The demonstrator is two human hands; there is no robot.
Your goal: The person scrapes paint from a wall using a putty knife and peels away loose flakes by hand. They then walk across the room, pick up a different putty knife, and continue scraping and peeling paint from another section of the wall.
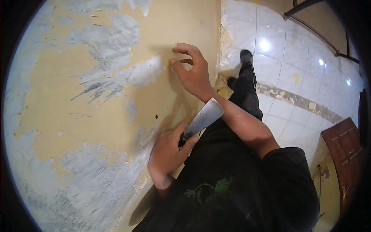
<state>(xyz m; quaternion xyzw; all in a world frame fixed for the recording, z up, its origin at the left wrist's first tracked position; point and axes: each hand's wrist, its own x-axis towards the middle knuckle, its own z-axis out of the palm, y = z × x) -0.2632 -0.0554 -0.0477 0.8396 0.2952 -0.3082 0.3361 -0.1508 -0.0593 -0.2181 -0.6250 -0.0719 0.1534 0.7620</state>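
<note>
My left hand (168, 152) is closed around the dark handle of a scraper (203, 119), close to the wall. Its wide metal blade, dusted pale, points up and to the right, across the front of my right forearm. Most of the handle is hidden in my fingers. My right hand (195, 75) is raised beside the wall (170, 23), its thumb and curled index finger apart with nothing seen between them. The wall carries yellowish paint with bare grey-white patches (148, 72), and dark scratch marks run across some of them.
White floor tiles (270, 46) lie to the right, with paint flakes (296, 78) scattered on them and along a darker strip (288, 97). A brown wooden panel (344, 147) stands at the right edge. Dark metal bars (313, 29) cross the upper right corner.
</note>
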